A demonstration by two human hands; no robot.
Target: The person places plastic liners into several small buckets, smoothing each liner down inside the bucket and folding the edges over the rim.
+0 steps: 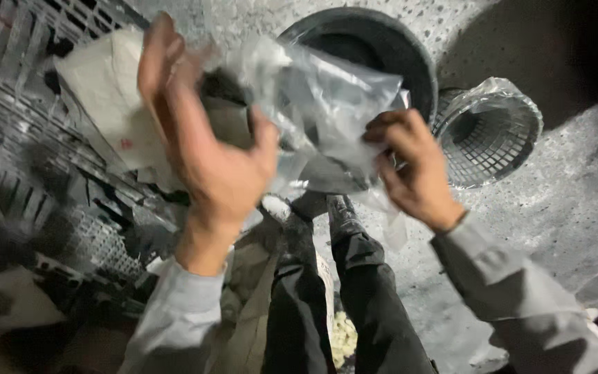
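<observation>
The clear plastic bag (327, 104) hides the right hand's (410, 166) fingertips and part of the dark bin (382, 34) behind it — its contents stay unclear.

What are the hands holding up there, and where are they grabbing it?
Both hands hold a clear plastic bag. The left hand grips its left edge, the right hand pinches its right edge, over a dark round bin.

Clear plastic bag (327, 104): thin, glossy, crinkled. Round bin (410, 55): dark, matt plastic. Mesh basket (500, 131): perforated, lined with shiny film. Floor (555, 208): speckled, rough stone. Sleeves (513, 284): grey matt cloth.
</observation>
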